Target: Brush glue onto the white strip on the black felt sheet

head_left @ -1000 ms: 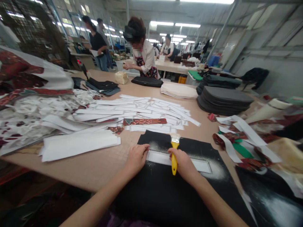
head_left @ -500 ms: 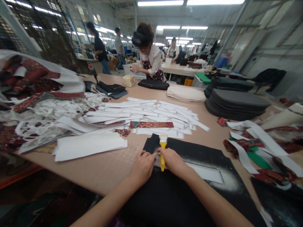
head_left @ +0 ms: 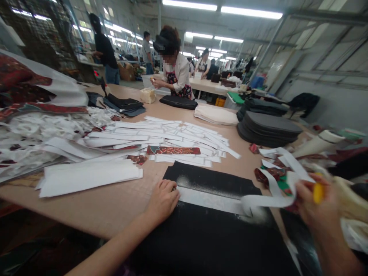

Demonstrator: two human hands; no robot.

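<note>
My left hand (head_left: 162, 201) presses its fingertips on the left end of a white strip (head_left: 209, 200) that lies across a black mat (head_left: 207, 237) at the table's near edge. Off to the right, blurred, my right hand (head_left: 314, 205) is closed around the yellow handle of a brush (head_left: 318, 193) and also pinches a white strip (head_left: 267, 200) whose right end lifts off the mat. The brush bristles are hidden.
Many white strips (head_left: 172, 136) and one red patterned strip (head_left: 172, 150) are spread mid-table. A white stack (head_left: 89, 174) lies at left, dark grey sheets (head_left: 268, 128) at the back right, coloured scraps (head_left: 280, 172) to the right. A person in white (head_left: 176, 71) works at the far side.
My right hand has swung from the mat's middle out to the right with the brush, pulling the strip's right end up. My left hand stays on the strip's left end.
</note>
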